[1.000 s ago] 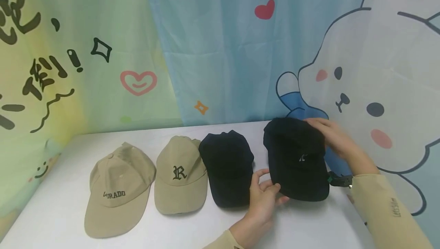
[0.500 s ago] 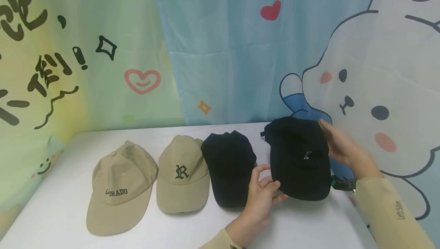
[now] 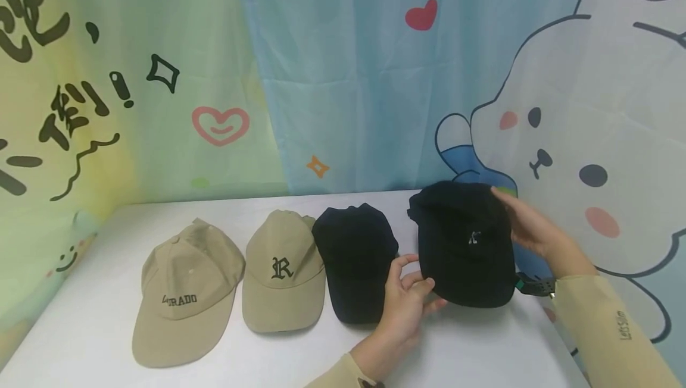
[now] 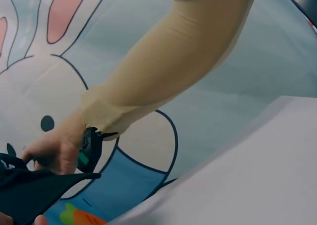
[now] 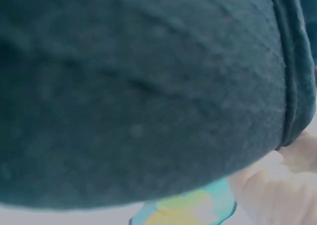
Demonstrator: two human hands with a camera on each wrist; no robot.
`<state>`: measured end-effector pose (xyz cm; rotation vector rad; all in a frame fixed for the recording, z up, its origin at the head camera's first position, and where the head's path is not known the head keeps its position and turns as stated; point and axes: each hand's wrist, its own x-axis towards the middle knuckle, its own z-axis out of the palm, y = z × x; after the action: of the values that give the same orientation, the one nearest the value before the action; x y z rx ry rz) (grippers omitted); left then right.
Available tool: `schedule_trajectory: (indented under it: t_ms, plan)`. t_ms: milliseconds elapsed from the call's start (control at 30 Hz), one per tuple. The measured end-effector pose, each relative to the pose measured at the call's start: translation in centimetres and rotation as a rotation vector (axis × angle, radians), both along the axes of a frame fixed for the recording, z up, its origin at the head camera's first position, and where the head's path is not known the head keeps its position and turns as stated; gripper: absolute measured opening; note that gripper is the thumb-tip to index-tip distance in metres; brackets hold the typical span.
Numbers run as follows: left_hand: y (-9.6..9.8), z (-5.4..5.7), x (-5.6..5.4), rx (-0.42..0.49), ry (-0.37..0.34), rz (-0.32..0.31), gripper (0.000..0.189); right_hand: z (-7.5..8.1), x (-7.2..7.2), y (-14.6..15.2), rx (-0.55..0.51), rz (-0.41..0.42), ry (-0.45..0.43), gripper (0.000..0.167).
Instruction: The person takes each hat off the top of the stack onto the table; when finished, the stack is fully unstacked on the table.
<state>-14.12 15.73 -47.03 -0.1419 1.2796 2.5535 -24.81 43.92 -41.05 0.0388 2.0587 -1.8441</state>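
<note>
A black baseball cap (image 3: 466, 245) with a small light emblem is held above the right part of the white table, brim toward me. My left hand (image 3: 402, 304) pinches the left edge of its brim, thumb on top and fingers below. At the crown's right side, my right hand (image 3: 530, 224) grips the cap; its fingertips are partly hidden behind the fabric. The left wrist view shows the cap's brim (image 4: 44, 190) from the side. Dark cap fabric (image 5: 148, 96) fills most of the right wrist view, with part of a hand (image 5: 277, 190) at lower right.
Left of the held cap, a second black cap (image 3: 354, 263) lies close to my left hand. Farther left lie a beige cap with an R (image 3: 284, 275) and a beige lettered cap (image 3: 187, 293). A printed curtain (image 3: 343, 78) hangs behind the white table (image 3: 257, 364).
My right hand has slid from the cap's top down along its right side. The held cap has shifted and tilted slightly. The left hand keeps its pinch on the brim.
</note>
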Motion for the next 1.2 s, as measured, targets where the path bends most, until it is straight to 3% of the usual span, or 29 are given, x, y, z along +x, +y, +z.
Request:
schedule_trajectory:
  t_ms: [133,333,667,933,1200]
  plan:
    - [-0.1,0.5,-0.4,-0.033,0.011,0.007,0.045,0.8,-0.2,-0.1,0.067,-0.007,0.039,0.051]
    - [-0.4,1.6,-1.1,-0.084,0.03,0.019,0.044,2.1,-0.4,-0.6,0.068,-0.049,0.075,0.044]
    - [-1.0,3.5,-2.6,-0.103,0.122,0.055,0.041,4.2,-0.8,-2.3,-0.033,-0.132,0.189,0.036]
    - [-2.8,3.6,-2.2,-0.089,0.121,0.127,0.042,5.4,-1.2,-5.3,-0.068,-0.102,0.237,0.032]
    - [-4.2,3.6,-2.0,-0.096,0.118,0.174,0.043,5.7,-1.6,-7.4,-0.007,-0.09,0.251,0.039]
